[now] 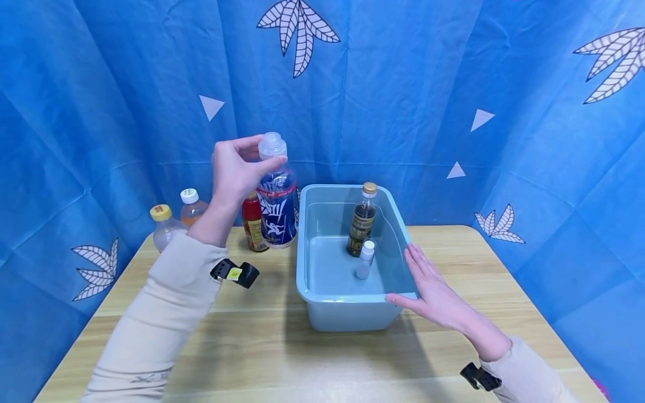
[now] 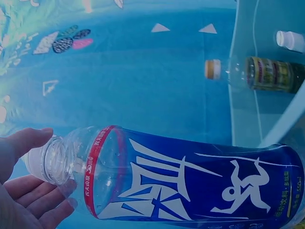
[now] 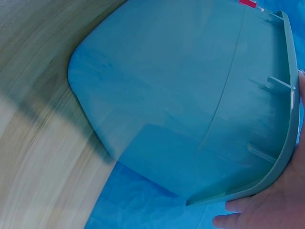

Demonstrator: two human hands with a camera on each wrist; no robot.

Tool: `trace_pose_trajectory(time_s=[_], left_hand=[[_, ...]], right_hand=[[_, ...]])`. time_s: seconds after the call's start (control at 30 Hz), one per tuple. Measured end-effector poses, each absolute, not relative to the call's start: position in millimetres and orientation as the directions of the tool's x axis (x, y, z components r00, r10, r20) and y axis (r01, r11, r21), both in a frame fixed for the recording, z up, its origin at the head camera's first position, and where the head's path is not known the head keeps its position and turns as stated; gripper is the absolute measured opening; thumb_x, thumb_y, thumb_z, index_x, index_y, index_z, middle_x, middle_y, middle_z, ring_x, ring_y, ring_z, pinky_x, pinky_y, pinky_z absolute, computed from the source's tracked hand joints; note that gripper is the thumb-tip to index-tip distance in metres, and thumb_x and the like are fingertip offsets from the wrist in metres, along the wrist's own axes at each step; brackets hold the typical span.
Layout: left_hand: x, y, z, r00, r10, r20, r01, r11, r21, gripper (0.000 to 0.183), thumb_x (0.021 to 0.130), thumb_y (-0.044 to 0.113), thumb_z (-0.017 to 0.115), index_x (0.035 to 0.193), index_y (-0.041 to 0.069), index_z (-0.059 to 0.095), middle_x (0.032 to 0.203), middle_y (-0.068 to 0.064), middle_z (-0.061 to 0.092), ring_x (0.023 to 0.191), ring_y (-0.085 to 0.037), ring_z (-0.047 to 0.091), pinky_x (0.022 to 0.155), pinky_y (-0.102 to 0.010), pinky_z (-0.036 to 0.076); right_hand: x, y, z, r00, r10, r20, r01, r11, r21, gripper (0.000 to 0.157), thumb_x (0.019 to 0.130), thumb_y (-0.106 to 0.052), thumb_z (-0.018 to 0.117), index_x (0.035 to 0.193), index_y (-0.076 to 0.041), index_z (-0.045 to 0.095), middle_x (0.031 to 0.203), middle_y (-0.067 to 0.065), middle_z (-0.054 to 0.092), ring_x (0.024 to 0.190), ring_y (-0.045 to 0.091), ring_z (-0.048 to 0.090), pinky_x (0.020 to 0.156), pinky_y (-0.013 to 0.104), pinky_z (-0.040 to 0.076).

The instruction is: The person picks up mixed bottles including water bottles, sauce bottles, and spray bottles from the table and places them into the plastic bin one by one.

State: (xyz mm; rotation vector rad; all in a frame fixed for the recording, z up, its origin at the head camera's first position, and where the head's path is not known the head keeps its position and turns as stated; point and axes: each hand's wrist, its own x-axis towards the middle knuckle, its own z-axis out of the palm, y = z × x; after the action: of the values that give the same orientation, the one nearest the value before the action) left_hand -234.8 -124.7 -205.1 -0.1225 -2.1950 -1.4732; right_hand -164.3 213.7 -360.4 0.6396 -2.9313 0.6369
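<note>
My left hand (image 1: 233, 174) pinches a clear plastic drink bottle (image 1: 276, 210) by its neck, thumb on one side and fingers on the other. The bottle hangs upright, left of a light blue plastic bin (image 1: 347, 314). In the left wrist view its blue label (image 2: 190, 186) shows a white running figure. My right hand (image 1: 437, 294) rests at the bin's near right corner, fingers straight along the right rim and thumb on the front rim. Inside the bin stand a dark bottle with a gold cap (image 1: 360, 226) and a small white-capped bottle (image 1: 365, 260).
Behind the left arm stand a yellow-capped bottle (image 1: 163, 226) and a white-capped bottle with orange contents (image 1: 191, 208). A red sauce bottle (image 1: 254, 226) is just left of the drink bottle. Blue curtain (image 1: 383, 101) surrounds the back and sides of the wooden table (image 1: 242, 347).
</note>
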Motion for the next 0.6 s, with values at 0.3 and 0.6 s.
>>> trace_pose_trajectory(time_s=[0.3, 0.6], left_hand=[[-222.2, -116.9, -187.2, -0.848, -0.160, 0.505, 0.408, 0.410, 0.816, 0.051, 0.070, 0.028, 0.075, 0.116, 0.009, 0.059, 0.111, -0.007, 0.061, 0.098, -0.017, 0.058, 0.081, -0.032, 0.046], [-213.9, -103.9, -175.1, -0.848, -0.128, 0.515, 0.431, 0.397, 0.810, 0.051, 0.070, 0.027, 0.075, 0.115, 0.009, 0.060, 0.110, -0.008, 0.061, 0.097, -0.018, 0.059, 0.080, -0.032, 0.047]], right_hand=[[-163.9, 212.3, -359.0, -0.913, -0.378, 0.150, -0.407, 0.828, -0.386, 0.097, 0.077, -0.056, 0.057, 0.139, 0.003, 0.012, 0.146, 0.018, 0.004, 0.132, 0.033, 0.002, 0.101, 0.055, 0.013], [-163.4, 211.8, -358.1, -0.913, -0.381, 0.149, -0.408, 0.827, -0.387, 0.097, 0.077, -0.056, 0.057, 0.139, 0.004, 0.013, 0.146, 0.018, 0.004, 0.132, 0.034, 0.003, 0.101, 0.055, 0.013]])
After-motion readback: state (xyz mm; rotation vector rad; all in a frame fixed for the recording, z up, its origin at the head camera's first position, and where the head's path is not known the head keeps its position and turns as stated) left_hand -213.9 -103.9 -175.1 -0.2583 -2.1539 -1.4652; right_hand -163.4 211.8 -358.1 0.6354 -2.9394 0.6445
